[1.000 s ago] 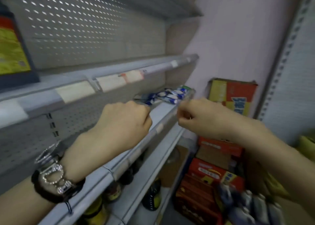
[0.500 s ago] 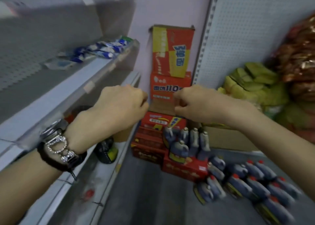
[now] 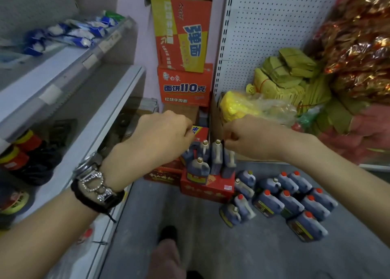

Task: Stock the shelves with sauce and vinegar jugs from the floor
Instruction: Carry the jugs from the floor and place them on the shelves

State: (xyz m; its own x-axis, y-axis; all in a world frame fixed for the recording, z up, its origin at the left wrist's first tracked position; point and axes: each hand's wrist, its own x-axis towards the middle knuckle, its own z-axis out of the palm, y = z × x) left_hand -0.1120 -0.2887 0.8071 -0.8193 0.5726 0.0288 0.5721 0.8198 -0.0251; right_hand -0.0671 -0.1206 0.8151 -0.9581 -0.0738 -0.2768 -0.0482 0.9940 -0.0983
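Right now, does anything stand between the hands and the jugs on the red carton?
Nothing visible does. The left hand and right hand, fingers curled, hover above the jugs standing on the red carton, with only open air between them.

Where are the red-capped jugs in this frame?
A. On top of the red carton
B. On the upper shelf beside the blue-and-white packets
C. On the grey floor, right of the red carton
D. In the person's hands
C: the red-capped jugs are clustered on the grey floor, to the right of the red carton, which carries only tan-capped jugs.
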